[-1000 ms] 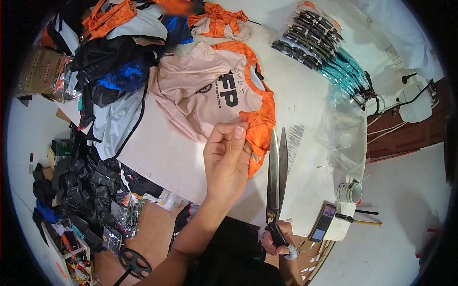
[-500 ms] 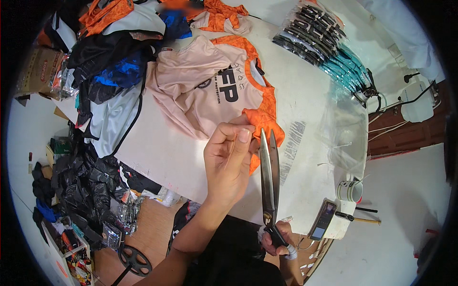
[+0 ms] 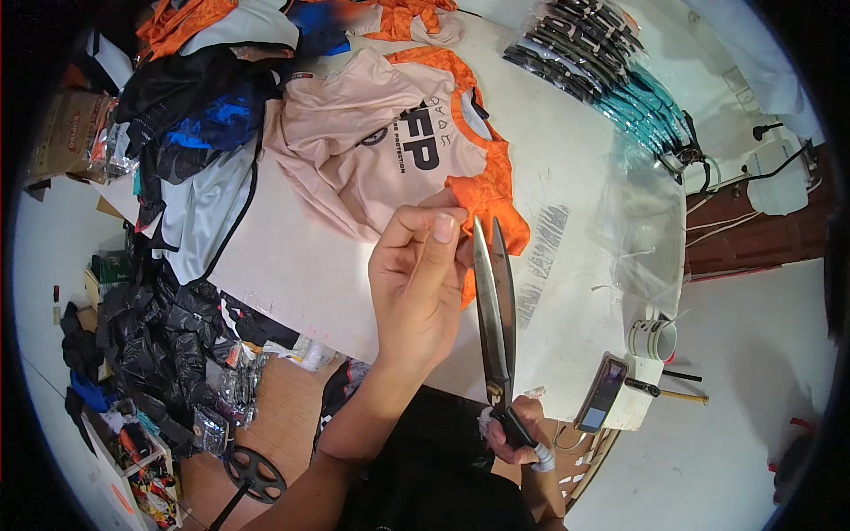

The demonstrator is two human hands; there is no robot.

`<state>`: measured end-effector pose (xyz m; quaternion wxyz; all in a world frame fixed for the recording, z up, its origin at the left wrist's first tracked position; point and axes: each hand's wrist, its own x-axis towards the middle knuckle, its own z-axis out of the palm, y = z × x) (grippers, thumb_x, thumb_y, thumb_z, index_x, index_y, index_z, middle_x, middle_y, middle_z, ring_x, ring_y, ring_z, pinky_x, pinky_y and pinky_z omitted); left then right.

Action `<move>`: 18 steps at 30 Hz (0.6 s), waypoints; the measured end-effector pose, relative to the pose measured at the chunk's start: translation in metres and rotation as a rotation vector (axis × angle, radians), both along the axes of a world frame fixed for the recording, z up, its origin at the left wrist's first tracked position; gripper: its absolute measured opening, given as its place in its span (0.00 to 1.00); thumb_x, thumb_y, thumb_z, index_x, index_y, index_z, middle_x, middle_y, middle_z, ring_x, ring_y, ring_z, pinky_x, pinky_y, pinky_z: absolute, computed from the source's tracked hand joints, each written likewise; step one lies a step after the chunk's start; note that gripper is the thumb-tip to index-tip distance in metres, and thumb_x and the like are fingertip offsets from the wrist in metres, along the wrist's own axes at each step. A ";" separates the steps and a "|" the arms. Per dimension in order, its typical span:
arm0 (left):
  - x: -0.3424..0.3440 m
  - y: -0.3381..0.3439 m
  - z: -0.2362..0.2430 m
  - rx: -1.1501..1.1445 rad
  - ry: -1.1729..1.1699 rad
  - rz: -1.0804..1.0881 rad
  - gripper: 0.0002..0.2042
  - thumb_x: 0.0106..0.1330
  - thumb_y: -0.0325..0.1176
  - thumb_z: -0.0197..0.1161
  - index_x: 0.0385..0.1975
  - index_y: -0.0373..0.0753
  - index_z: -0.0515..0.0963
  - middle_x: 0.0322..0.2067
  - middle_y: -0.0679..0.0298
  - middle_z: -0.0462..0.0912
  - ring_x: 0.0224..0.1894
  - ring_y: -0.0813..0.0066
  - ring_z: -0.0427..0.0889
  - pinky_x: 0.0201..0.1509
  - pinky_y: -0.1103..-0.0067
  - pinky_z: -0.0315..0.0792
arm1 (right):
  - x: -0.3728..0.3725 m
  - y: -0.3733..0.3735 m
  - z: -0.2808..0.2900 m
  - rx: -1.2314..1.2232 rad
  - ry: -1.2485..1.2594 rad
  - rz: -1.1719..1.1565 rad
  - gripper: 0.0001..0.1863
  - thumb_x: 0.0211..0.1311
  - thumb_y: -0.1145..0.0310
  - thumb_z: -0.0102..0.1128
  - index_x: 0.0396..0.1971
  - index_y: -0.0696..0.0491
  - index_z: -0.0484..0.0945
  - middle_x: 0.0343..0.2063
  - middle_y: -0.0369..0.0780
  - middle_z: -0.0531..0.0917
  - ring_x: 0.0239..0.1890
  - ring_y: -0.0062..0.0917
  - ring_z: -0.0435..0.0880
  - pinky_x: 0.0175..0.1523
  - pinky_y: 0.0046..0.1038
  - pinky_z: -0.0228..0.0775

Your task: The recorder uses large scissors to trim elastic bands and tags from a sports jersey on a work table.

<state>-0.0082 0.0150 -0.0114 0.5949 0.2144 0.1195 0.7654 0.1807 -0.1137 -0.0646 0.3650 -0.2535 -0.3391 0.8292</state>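
While the thumb and forefinger of the left hand (image 3: 414, 290) press together at the centre of the frame, the orange sleeve (image 3: 496, 199) of a pale pink jersey (image 3: 359, 168) bunches up just behind them; whether a loose thread is pinched at the fingertips is too fine to tell. Right hand (image 3: 518, 429), below and right of centre: fingers closed round the dark handles of long metal shears (image 3: 491, 341), blades slightly parted, points up against or just in front of the orange cloth, contact uncertain. Judgement on handling: work with the tips only, keep the sleeve drawn snug, hold the fingertips out of the blades' line, since they sit very near; check that no fold slips into the gap before closing. Blades this long would reward small, slow closing. Jersey body spreads across upper centre, collar toward the right, on a white table (image 3: 292, 283). Farther out: phone (image 3: 606, 392) and a white cup-like container (image 3: 652, 339) at lower right; bagged garments (image 3: 575, 62) stacked upper right; dark, blue and white clothing pile (image 3: 199, 84) upper left; black plastic bags (image 3: 168, 354) lower left.
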 end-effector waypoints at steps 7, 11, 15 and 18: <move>0.004 -0.002 0.000 -0.063 0.017 0.008 0.05 0.67 0.28 0.51 0.35 0.33 0.71 0.45 0.58 0.74 0.40 0.76 0.77 0.45 0.77 0.74 | 0.003 -0.002 -0.004 -0.059 -0.002 0.000 0.23 0.34 0.59 0.75 0.16 0.58 0.69 0.10 0.35 0.71 0.10 0.17 0.70 0.16 0.16 0.58; 0.005 -0.001 0.000 -0.040 -0.016 -0.008 0.05 0.67 0.29 0.51 0.35 0.35 0.71 0.44 0.60 0.75 0.40 0.76 0.77 0.45 0.77 0.73 | 0.002 0.001 -0.003 -0.059 -0.012 0.004 0.23 0.33 0.58 0.76 0.16 0.57 0.69 0.10 0.35 0.72 0.11 0.17 0.70 0.16 0.16 0.57; 0.001 -0.002 -0.003 -0.069 -0.017 -0.048 0.05 0.67 0.31 0.51 0.35 0.36 0.71 0.40 0.62 0.76 0.40 0.77 0.77 0.44 0.76 0.73 | 0.000 0.002 -0.001 -0.026 -0.031 0.000 0.23 0.35 0.57 0.75 0.16 0.57 0.70 0.10 0.35 0.71 0.11 0.16 0.70 0.16 0.16 0.57; 0.004 -0.002 0.001 -0.053 -0.057 -0.040 0.06 0.67 0.32 0.51 0.35 0.38 0.71 0.39 0.62 0.77 0.39 0.76 0.77 0.43 0.76 0.73 | 0.000 0.003 0.001 0.014 -0.117 0.026 0.24 0.37 0.55 0.74 0.16 0.57 0.70 0.10 0.34 0.71 0.11 0.16 0.69 0.16 0.16 0.56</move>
